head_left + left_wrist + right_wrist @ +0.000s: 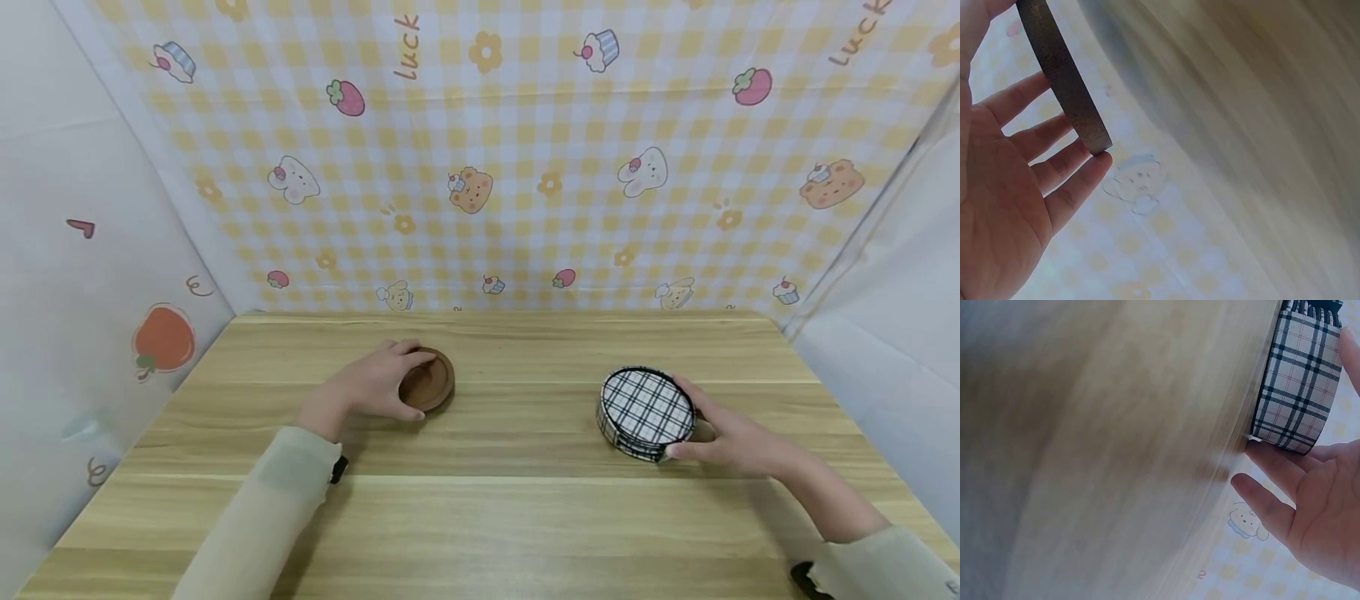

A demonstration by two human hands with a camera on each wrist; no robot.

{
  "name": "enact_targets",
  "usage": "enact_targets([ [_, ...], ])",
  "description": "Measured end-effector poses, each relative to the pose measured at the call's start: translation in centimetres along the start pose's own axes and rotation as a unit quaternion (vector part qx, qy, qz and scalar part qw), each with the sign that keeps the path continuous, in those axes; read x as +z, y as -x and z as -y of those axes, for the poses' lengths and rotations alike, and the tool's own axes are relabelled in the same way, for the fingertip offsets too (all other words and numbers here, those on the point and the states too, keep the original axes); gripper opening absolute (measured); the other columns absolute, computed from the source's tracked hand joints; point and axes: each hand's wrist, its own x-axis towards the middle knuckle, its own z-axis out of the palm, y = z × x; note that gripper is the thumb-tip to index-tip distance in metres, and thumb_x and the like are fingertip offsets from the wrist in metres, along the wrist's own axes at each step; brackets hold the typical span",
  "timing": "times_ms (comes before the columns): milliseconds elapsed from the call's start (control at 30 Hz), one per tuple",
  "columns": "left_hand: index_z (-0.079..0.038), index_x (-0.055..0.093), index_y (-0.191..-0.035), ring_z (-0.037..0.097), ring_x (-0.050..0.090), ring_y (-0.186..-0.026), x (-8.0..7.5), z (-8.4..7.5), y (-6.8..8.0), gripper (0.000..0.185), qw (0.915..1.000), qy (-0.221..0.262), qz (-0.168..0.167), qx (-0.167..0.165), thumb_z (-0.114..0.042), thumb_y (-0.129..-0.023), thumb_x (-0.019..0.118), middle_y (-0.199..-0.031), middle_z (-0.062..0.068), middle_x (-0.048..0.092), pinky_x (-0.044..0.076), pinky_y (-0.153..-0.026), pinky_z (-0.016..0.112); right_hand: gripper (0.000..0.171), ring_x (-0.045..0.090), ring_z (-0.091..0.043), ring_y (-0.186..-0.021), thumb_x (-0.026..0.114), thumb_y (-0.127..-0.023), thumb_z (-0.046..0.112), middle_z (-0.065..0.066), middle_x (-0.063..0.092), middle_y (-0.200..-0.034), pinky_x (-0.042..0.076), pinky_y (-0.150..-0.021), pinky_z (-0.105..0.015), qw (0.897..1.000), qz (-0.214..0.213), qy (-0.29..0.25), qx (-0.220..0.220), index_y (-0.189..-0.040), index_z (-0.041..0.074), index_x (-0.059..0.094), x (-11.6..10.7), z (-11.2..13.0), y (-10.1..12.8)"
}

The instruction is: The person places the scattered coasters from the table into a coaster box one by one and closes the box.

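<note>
On the left side of the table, my left hand point(380, 381) spans a round brown wooden dish point(442, 385), its thumb at the near rim and its fingers over the far side. The left wrist view shows the dish's dark edge point(1063, 78) between the thumb side and the fingertips. My right hand point(731, 435) grips a round black-and-white plaid coaster holder point(648, 406) from its right side, thumb at the near edge and fingers behind. Up close in the right wrist view, the plaid side wall point(1299, 381) ends near a stack of thin dark-edged layers point(1316, 310).
Both things are on a light wood-grain table point(510, 517). A yellow checked cloth point(517, 150) with cartoon prints hangs behind it. White cloth walls stand at the left point(82, 275) and right point(892, 317).
</note>
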Motion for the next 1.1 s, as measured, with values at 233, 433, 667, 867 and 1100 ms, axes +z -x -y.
enact_targets([
  [233, -0.01, 0.046, -0.148, 0.039, 0.039, -0.14, 0.1, -2.4, -1.1, 0.089, 0.9988, -0.002, -0.003, 0.048, -0.044, -0.074, 0.082, -0.154, 0.022, 0.039, 0.043, -0.108, 0.054, 0.106, 0.027, -0.063, -0.136, 0.078, -0.085, 0.026, -0.042, 0.02, -0.154, 0.029, -0.101, -0.075, 1.0, 0.0, -0.002, -0.001, -0.157, -0.005, 0.007, -0.1, 0.1, 0.0],
  [433, -0.016, 0.044, -0.15, 0.035, 0.038, -0.142, 0.7, -4.5, -2.3, 0.089, 0.9981, 0.01, 0.009, 0.061, -0.048, -0.075, 0.08, -0.156, 0.017, 0.038, 0.043, -0.109, 0.05, 0.106, 0.033, -0.064, -0.132, 0.08, -0.083, 0.028, -0.043, 0.025, -0.151, 0.032, -0.1, -0.075, 1.0, -0.004, 0.014, -0.008, -0.155, -0.009, 0.01, 0.0, 0.3, 0.1],
  [667, -0.02, 0.042, -0.152, 0.032, 0.039, -0.142, 1.0, -6.6, -4.1, 0.089, 0.9956, 0.004, 0.018, 0.091, -0.051, -0.076, 0.079, -0.157, 0.013, 0.037, 0.042, -0.111, 0.046, 0.106, 0.036, -0.062, -0.131, 0.08, -0.083, 0.028, -0.042, 0.027, -0.15, 0.034, -0.1, -0.073, 1.0, -0.012, 0.016, -0.012, -0.154, -0.009, 0.011, 0.0, 0.5, 0.1],
  [867, -0.019, 0.043, -0.151, 0.03, 0.042, -0.139, 1.1, -8.6, -5.7, 0.088, 0.9916, 0.004, 0.025, 0.127, -0.052, -0.077, 0.078, -0.156, 0.012, 0.039, 0.042, -0.111, 0.044, 0.106, 0.036, -0.062, -0.131, 0.08, -0.083, 0.03, -0.043, 0.026, -0.15, 0.034, -0.1, -0.073, 1.0, -0.012, 0.021, -0.003, -0.154, -0.008, 0.011, 0.0, 0.4, 0.0],
  [1100, -0.022, 0.041, -0.152, 0.025, 0.042, -0.139, 1.2, -10.9, -8.0, 0.089, 0.9872, 0.005, 0.031, 0.156, -0.055, -0.077, 0.075, -0.156, 0.008, 0.038, 0.042, -0.111, 0.041, 0.106, 0.037, -0.062, -0.13, 0.079, -0.084, 0.031, -0.042, 0.027, -0.151, 0.037, -0.098, -0.073, 1.0, -0.007, 0.021, 0.002, -0.156, -0.005, 0.009, 0.0, 0.4, 0.0],
])
